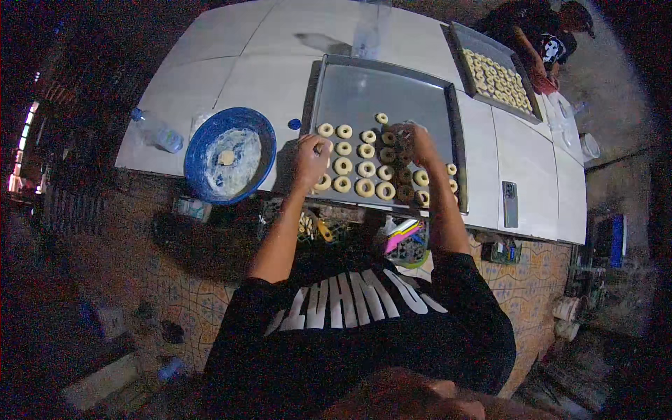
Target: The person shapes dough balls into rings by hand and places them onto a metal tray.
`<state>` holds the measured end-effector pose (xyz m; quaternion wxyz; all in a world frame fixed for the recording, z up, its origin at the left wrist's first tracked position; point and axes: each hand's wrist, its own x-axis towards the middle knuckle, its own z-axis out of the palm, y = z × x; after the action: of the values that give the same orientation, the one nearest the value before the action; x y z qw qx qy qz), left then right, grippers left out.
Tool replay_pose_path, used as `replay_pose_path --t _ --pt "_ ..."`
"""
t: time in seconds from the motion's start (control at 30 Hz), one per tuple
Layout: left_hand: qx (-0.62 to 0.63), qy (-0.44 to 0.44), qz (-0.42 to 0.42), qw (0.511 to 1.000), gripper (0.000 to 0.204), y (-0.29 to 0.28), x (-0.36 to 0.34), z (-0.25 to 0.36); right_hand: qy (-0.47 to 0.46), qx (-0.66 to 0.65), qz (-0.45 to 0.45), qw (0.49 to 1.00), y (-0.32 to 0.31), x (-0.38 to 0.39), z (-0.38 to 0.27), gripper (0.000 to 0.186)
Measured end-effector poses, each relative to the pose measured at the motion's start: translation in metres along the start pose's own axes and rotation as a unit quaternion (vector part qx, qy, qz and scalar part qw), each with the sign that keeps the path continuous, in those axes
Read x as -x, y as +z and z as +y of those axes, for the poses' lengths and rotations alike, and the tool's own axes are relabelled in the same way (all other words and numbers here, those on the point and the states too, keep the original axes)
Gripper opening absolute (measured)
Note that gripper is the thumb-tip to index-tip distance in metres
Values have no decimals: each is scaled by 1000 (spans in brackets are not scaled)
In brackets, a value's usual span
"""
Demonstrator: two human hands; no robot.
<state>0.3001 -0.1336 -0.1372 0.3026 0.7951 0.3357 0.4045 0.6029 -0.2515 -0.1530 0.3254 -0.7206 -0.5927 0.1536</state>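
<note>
Rows of pale dough rings (366,169) lie on a grey metal baking tray (381,84) in front of me. My left hand (311,162) is at the tray's left edge with its fingers curled together beside the leftmost rings; anything inside them is hidden. Over the right half of the tray is my right hand (417,142), its fingers bent and drawn together. Shadow covers its fingertips and the rings beneath, so I cannot make out what they hold. A single ring (381,118) sits farther back than the other rows.
Left of the tray stands a blue bowl (268,143) dusted with flour, holding a dough piece (226,157). Beyond it lies a clear bottle (159,133). A phone (510,204) rests at right. At far right, a person (539,38) is beside another tray (470,43) of rings.
</note>
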Motion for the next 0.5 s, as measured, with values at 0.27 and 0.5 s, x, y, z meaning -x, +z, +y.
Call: replay_pose_path --t 0.27,0.5 --pt "-55 -46 -64 995 9 -17 -2 28 35 -68 159 984 9 30 -26 31" --pt "-97 -28 -107 989 14 -11 2 12 50 26 107 993 17 11 -31 26"
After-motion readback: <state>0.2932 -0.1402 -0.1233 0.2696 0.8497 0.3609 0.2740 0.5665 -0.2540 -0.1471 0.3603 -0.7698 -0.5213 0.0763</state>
